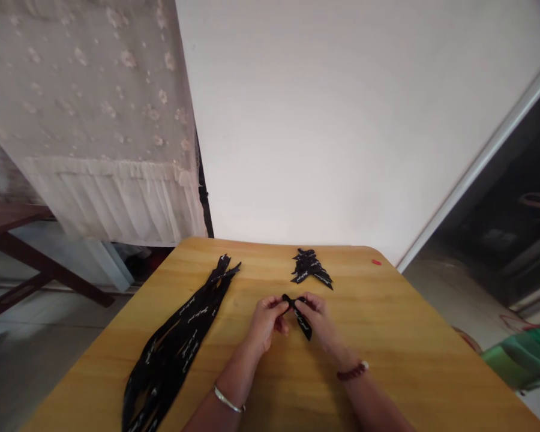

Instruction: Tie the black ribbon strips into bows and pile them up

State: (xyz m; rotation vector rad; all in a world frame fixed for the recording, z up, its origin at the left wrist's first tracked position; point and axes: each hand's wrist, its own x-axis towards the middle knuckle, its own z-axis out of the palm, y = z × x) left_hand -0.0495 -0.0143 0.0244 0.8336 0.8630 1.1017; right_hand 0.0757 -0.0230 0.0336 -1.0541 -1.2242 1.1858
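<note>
Between my two hands is a small black ribbon bow (303, 321) with white lettering, one tail hanging down toward the table. My left hand (269, 317) pinches its left loop between thumb and fingers. On the other side, my right hand (314, 312) grips the right loop. Just beyond my hands lies a pile of black ribbon bows (309, 267) with the same white script. To the left, a long bundle of loose black ribbon strips (189, 327) stretches along the table. The bow's knot is small and partly covered by my fingertips.
The wooden table (400, 348) stands against a white wall (315, 120). A small red object (376, 262) lies near its far right corner. A lace curtain (117, 120) hangs at the left, above a dark wooden stool or bench (40, 264). Something green (522, 357) is at the right.
</note>
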